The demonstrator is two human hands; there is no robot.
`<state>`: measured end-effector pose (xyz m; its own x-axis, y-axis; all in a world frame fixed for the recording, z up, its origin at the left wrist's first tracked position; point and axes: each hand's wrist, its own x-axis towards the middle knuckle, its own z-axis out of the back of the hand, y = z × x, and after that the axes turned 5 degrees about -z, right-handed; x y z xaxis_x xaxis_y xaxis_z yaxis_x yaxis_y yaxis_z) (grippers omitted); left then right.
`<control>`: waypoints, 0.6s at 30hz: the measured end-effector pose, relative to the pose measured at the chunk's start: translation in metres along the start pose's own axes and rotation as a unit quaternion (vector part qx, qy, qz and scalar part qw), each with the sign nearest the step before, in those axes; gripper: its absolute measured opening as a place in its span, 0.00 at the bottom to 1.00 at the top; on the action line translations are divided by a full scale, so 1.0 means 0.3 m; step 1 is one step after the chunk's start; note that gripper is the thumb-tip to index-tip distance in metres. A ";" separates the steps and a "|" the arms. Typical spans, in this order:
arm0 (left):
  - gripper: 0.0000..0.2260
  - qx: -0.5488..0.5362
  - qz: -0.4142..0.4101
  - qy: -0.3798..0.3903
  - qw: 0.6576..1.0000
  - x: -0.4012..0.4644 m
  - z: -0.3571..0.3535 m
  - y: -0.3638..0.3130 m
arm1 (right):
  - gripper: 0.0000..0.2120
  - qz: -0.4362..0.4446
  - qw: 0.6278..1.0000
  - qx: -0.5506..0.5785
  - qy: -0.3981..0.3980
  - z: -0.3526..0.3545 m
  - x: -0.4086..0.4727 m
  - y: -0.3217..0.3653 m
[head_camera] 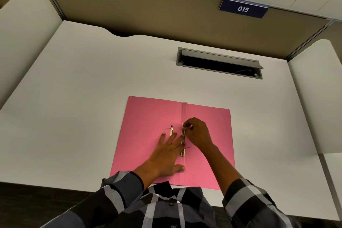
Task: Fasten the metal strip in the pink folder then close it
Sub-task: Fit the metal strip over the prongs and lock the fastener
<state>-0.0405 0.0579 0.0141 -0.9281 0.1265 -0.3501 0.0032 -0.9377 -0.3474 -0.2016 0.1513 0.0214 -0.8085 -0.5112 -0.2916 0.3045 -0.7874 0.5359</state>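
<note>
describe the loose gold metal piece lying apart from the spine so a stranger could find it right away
Start at the open pink folder on the white desk. On its left flap, under the left hand's fingers, lies a short gold strip. Unlike the longer gold bar on the centre fold, it lies alone on the flap, with a dark tip.

The pink folder [153, 116] lies open and flat on the surface near its front edge, both covers spread, with a brass-coloured metal strip [183, 142] running along its centre fold and a second, shorter brass piece [171, 131] lying just left of it.
</note>
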 end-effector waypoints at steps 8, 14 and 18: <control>0.44 0.011 0.007 0.028 1.000 -0.005 0.006 -0.006 | 0.05 -0.030 0.999 0.013 -0.007 0.019 0.050 0.001; 0.44 0.021 0.007 0.036 0.999 0.000 0.007 -0.002 | 0.06 -0.026 1.000 -0.005 0.011 0.016 0.076 0.024; 0.44 0.022 0.010 0.040 0.999 0.000 0.009 -0.005 | 0.06 -0.008 1.000 -0.019 0.020 0.017 0.078 0.036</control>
<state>-0.0416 0.0585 0.0169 -0.8956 0.1309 -0.4252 0.0042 -0.9532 -0.3023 -0.2198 0.1325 0.0244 -0.7928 -0.5113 -0.3316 0.3118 -0.8079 0.5001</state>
